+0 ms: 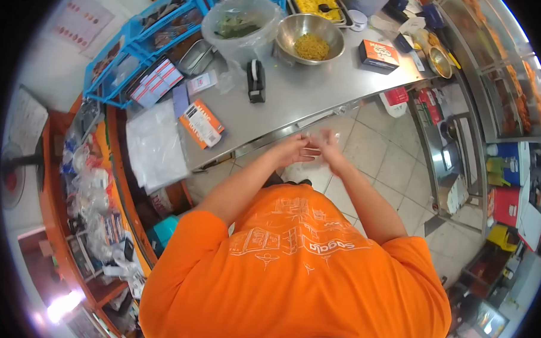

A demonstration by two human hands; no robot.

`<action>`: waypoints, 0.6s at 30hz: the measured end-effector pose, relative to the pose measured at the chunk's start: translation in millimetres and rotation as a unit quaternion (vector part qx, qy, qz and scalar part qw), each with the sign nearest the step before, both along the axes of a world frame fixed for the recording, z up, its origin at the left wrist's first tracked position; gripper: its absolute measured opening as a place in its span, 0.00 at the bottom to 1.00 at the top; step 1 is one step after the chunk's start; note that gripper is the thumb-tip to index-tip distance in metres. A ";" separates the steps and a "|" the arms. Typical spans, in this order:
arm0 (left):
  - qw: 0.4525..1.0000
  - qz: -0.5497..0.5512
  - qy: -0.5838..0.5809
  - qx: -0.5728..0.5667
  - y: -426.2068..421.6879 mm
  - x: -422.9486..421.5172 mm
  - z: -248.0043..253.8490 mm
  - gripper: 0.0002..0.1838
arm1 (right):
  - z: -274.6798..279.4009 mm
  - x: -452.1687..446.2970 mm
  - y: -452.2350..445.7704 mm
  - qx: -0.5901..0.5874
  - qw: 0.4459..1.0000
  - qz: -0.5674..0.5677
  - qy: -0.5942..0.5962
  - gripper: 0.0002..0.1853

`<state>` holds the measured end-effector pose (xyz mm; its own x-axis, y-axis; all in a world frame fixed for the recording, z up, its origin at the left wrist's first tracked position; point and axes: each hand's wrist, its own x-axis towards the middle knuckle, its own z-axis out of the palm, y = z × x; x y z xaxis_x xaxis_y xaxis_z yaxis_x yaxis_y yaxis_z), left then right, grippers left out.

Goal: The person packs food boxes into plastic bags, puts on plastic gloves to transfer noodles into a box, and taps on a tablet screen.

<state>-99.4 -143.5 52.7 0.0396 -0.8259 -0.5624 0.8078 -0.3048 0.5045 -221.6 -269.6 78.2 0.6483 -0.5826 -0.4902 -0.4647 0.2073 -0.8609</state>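
Clear plastic (315,145) sits between both hands, just off the counter's (297,98) near edge; working it with the fingers seems the step in hand, and the next move calls for a light touch. Left hand (295,150) and right hand (332,154) converge, forearms angled inward; blur hides whether either grip is grasping it.

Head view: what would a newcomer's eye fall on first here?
Probably the bright orange shirt, filling the lower middle. Just above it, the left hand and right hand are close together by the near edge of the steel table, with what looks like clear plastic around them, though blurred. Next might come the shiny metal bowl of yellowish food toward the table's far side.
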 end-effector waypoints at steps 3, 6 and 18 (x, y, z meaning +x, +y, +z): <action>1.000 0.016 0.004 0.017 -28.2 2.3 -27.7 0.18 | -20.6 -8.0 34.8 0.209 0.971 -0.119 -0.002 0.35; 0.997 -0.010 -0.052 0.060 -17.5 -6.3 -27.7 0.16 | -31.8 -17.5 15.8 0.151 0.980 -0.125 0.018 0.33; 0.938 -0.047 -0.336 -0.070 -73.7 68.3 54.4 0.28 | 161.6 15.3 -84.3 -0.388 0.899 0.201 0.033 0.40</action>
<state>-31.1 -217.2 107.0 0.2702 -0.9070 -0.3231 0.2667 -0.2520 0.9303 -206.3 -353.9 239.8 0.8668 -0.4918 -0.0827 -0.4239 -0.6392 -0.6417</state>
